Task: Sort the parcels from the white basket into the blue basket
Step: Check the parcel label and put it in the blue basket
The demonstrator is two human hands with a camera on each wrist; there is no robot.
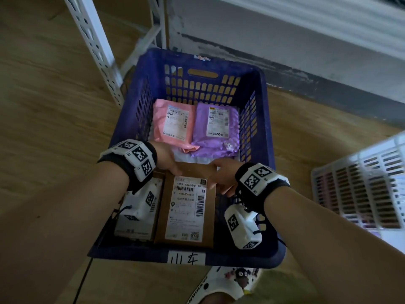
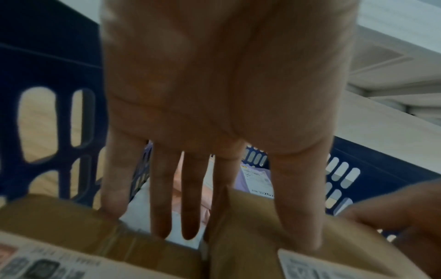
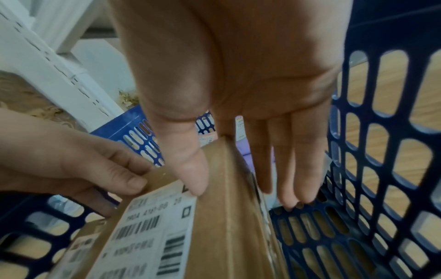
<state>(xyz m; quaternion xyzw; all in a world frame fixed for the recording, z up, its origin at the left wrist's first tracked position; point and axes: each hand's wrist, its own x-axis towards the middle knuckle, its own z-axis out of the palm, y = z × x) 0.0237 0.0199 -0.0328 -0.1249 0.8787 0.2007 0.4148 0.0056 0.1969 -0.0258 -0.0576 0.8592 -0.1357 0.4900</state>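
Left hand [image 1: 167,160] and right hand [image 1: 221,175], both at frame centre of the head view, grip the far end of a brown cardboard parcel [image 1: 186,207]. Each thumb lies on the labelled top face, with the straight fingers [image 3: 281,169] passing down beside the box's edges. The parcel lies inside the blue basket [image 1: 266,137], in its near half. To the lower left of the frame, touching the parcel's side, lies a second brown box [image 2: 71,236], largely hidden under the left wrist. Toward the upper middle, at the basket's far wall, a pink mailer [image 1: 173,126] and a purple mailer [image 1: 217,130] lie side by side, a white bag partly under them. Bare basket bottom shows at the lower right of the parcel, between it and the perforated wall. The white basket [image 1: 359,185] stands at the right edge on the wooden floor [image 1: 43,95]. A white shelf upright [image 1: 96,47] rises at upper left, just beside the basket's far corner.
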